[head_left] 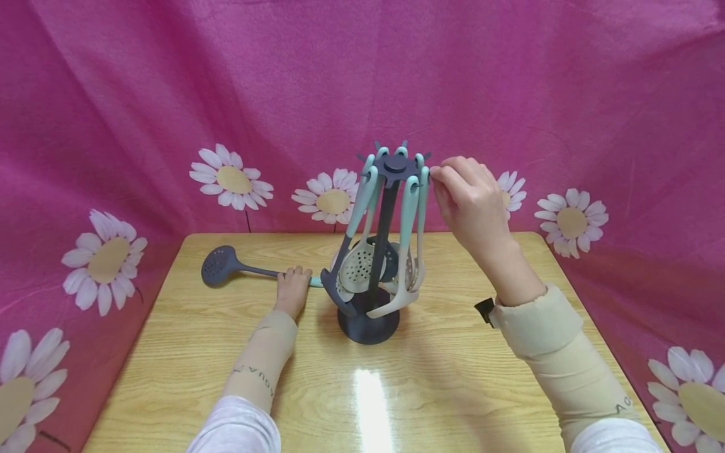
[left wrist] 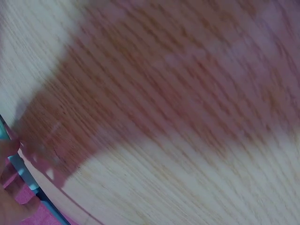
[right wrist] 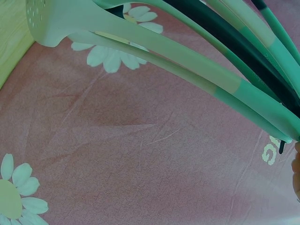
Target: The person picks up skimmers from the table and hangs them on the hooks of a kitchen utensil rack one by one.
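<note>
A dark grey skimmer (head_left: 219, 265) with a round perforated head and mint handle end lies on the table at left. My left hand (head_left: 292, 292) grips its handle; in the left wrist view fingers (left wrist: 14, 206) curl around the mint part. A dark utensil stand (head_left: 368, 328) stands upright at the middle, with several mint-handled utensils hanging from its top. My right hand (head_left: 471, 204) is at the right side of that top, fingertips pinching the end of a hook. A pale slotted utensil (right wrist: 159, 42) hangs close by in the right wrist view; little of the hand shows there.
Both hands work over a light wooden table (head_left: 447, 365). A pink cloth (head_left: 317, 75) with daisies hangs behind it and at both sides. On the stand, a pale ladle-like utensil (head_left: 404, 264) and a dark one (head_left: 338, 270) hang toward the front.
</note>
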`<state>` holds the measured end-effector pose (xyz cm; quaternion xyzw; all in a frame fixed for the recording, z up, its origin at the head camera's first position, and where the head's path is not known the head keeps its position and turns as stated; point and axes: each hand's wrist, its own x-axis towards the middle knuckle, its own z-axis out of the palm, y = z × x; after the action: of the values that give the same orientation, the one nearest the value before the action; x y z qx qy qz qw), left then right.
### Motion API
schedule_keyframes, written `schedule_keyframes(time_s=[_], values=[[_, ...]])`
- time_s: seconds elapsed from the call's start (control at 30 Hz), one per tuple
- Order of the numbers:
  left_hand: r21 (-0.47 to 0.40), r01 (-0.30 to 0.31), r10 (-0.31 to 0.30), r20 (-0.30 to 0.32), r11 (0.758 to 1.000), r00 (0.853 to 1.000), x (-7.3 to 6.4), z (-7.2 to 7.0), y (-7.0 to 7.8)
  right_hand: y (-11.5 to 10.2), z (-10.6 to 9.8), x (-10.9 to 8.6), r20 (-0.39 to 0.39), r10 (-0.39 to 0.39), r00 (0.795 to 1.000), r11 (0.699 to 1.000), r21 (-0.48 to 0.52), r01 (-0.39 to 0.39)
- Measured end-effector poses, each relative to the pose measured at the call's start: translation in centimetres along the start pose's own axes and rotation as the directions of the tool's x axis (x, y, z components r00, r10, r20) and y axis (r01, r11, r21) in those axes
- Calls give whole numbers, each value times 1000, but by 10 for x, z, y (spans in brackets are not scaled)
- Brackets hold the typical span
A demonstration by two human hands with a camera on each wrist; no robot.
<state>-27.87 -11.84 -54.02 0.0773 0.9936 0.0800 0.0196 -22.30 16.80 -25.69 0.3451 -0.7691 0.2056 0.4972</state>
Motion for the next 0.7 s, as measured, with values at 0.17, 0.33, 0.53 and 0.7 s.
schedule_keyframes(time_s=[0.17, 0.33, 0.53, 0.7], values=[[21, -46, 48, -92, 999, 995, 4, 11, -8, 0, 1, 1, 0, -3, 1000, 1000, 0, 3], [30, -79, 82, -127, 996, 989, -4, -15, -6, 0, 1, 1, -6, -2, 1000, 1000, -1, 2], [41, -103, 108, -161, 994, 981, -4, -36, -12, 0, 2, 1, -6, -2, 1000, 1000, 3, 2], [48, -139, 147, -276, 989, 950, -4, -49, -19, -1, 1, 1, -10, -2, 1000, 1000, 8, 2]])
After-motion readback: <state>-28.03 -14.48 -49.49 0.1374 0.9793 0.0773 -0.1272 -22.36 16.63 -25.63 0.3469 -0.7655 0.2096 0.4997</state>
